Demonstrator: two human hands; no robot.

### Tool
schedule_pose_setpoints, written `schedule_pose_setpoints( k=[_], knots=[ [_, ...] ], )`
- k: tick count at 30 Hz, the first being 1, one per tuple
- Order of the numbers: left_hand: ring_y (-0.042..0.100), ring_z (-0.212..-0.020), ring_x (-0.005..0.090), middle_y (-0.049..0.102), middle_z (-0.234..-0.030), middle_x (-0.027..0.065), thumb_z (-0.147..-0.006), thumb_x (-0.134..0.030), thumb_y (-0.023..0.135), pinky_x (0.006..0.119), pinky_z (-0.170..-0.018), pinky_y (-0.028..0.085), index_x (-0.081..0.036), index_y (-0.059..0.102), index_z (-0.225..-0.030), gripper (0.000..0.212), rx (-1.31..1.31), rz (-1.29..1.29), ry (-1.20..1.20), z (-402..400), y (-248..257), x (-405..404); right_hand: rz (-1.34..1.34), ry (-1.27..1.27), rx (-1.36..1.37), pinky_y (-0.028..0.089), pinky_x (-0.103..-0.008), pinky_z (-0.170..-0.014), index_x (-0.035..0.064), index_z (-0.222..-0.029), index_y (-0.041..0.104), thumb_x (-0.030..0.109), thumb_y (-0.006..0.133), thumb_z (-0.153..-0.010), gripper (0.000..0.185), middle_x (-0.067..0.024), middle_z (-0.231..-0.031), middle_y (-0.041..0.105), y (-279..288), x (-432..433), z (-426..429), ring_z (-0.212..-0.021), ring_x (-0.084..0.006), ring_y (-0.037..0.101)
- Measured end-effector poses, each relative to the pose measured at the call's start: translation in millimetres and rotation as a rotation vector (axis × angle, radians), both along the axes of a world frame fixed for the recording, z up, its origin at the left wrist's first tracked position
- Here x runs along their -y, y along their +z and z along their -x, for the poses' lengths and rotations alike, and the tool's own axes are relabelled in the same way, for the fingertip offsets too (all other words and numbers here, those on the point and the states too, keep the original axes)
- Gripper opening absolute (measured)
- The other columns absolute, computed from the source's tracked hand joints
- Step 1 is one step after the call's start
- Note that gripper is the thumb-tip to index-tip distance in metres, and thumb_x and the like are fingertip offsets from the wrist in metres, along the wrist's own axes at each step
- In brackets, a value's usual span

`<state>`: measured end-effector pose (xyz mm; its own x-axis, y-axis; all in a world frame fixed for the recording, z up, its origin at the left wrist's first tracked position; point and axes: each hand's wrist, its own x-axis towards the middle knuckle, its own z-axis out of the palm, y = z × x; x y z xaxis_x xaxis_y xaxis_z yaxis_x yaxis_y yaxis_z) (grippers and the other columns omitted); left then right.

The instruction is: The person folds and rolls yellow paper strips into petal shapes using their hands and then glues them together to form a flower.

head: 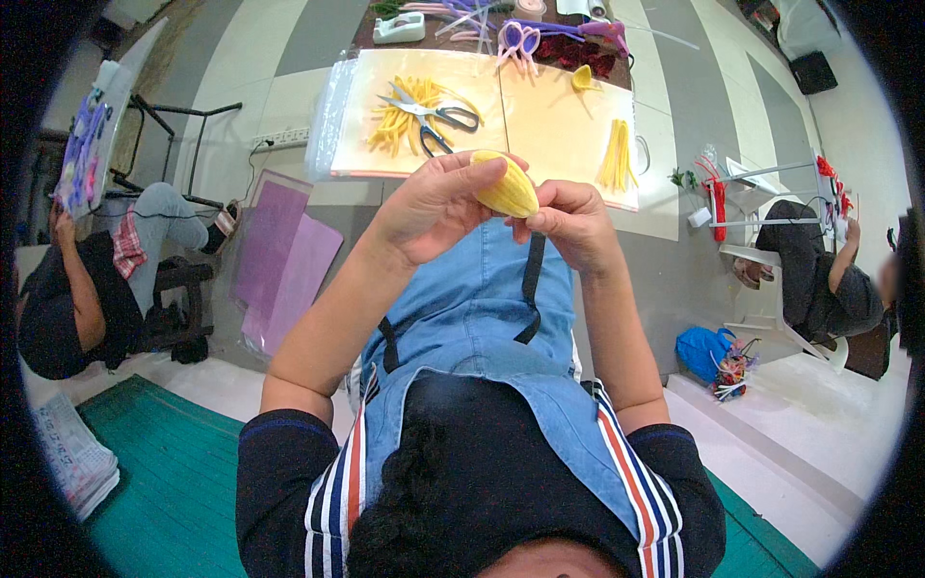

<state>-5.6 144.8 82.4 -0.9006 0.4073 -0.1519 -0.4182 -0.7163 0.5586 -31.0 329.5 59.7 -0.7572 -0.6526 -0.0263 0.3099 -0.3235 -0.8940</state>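
A yellow ribbed petal-shaped piece (506,186), seemingly of chenille stems, is held over my lap. My left hand (452,206) grips its upper side, thumb on top. At its pointed lower end, the thumb and fingers of my right hand (574,217) pinch the tip. Beyond my hands, open dark-handled scissors (433,115) lie on a heap of yellow chenille stems (397,130). A straight bundle of yellow stems (616,155) rests on the right of the cream board (553,137). Farther back sits a similar curved yellow piece (582,78).
Behind the board are a white tape dispenser (399,27), pink-purple craft scissors (518,43), a glue gun (603,32) and dark red material (571,54). Purple sheets (278,267) lie on the floor at left. Two people sit at either side, a blue bag (701,352) near the right one.
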Motion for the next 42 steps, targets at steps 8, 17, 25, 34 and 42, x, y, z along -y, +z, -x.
schedule_pose_setpoints(
  k=[8, 17, 25, 34, 42],
  knots=[
    [0.06, -0.08, 0.0162, 0.063, -0.086, 0.0106, -0.079, -0.012, 0.061, 0.028, -0.074, 0.048, 0.001, 0.059, -0.098, 0.023, -0.081, 0.116, -0.002, 1.7, 4.6, 7.8, -0.047, -0.01, -0.048, 0.047, -0.0252, -0.063, -0.0035, -0.082, 0.061, 0.006, 0.065, -0.074, 0.014, -0.0094, -0.077, 0.062, 11.3, -2.4, -3.5, -0.068, -0.0148, 0.059],
    [0.059, -0.078, 0.0131, 0.063, -0.086, 0.0079, -0.075, -0.009, 0.065, 0.025, -0.073, 0.047, 0.001, 0.061, -0.094, 0.022, -0.12, 0.185, 0.0, 2.8, 0.5, 9.8, -0.091, -0.096, -0.089, 0.042, -0.0224, -0.074, -0.0023, -0.086, 0.061, 0.008, 0.064, -0.075, 0.015, -0.0045, -0.086, 0.06, 24.7, 4.7, -8.6, -0.081, -0.0111, 0.054],
    [0.059, -0.077, 0.0127, 0.063, -0.083, 0.0079, -0.072, -0.01, 0.068, 0.024, -0.072, 0.047, 0.001, 0.063, -0.092, 0.024, -0.186, 0.328, -0.141, 5.8, -0.6, 18.7, -0.259, 0.002, -0.108, 0.04, -0.0246, -0.077, 0.001, -0.084, 0.063, 0.009, 0.067, -0.073, 0.014, -0.0043, -0.087, 0.059, 30.0, 1.4, -8.0, -0.085, -0.0114, 0.052],
    [0.06, -0.079, 0.0134, 0.063, -0.088, 0.0089, -0.074, -0.012, 0.067, 0.025, -0.074, 0.047, 0.003, 0.061, -0.096, 0.028, -0.107, 0.285, -0.202, 9.2, -4.4, 19.5, -0.18, -0.003, 0.096, 0.041, -0.0236, -0.071, 0.0012, -0.079, 0.064, 0.006, 0.068, -0.07, 0.011, -0.0033, -0.08, 0.06, 22.0, 0.7, -7.3, -0.075, -0.0113, 0.054],
    [0.06, -0.082, 0.015, 0.062, -0.09, 0.0095, -0.078, -0.011, 0.062, 0.027, -0.075, 0.048, 0.003, 0.059, -0.098, 0.025, -0.071, 0.08, -0.3, 13.0, -16.5, 19.9, -0.01, -0.061, 0.265, 0.042, -0.0218, -0.069, -0.0002, -0.081, 0.063, 0.004, 0.066, -0.071, 0.011, -0.0036, -0.079, 0.06, 26.9, 6.2, -13.2, -0.073, -0.0105, 0.055]
  ],
)
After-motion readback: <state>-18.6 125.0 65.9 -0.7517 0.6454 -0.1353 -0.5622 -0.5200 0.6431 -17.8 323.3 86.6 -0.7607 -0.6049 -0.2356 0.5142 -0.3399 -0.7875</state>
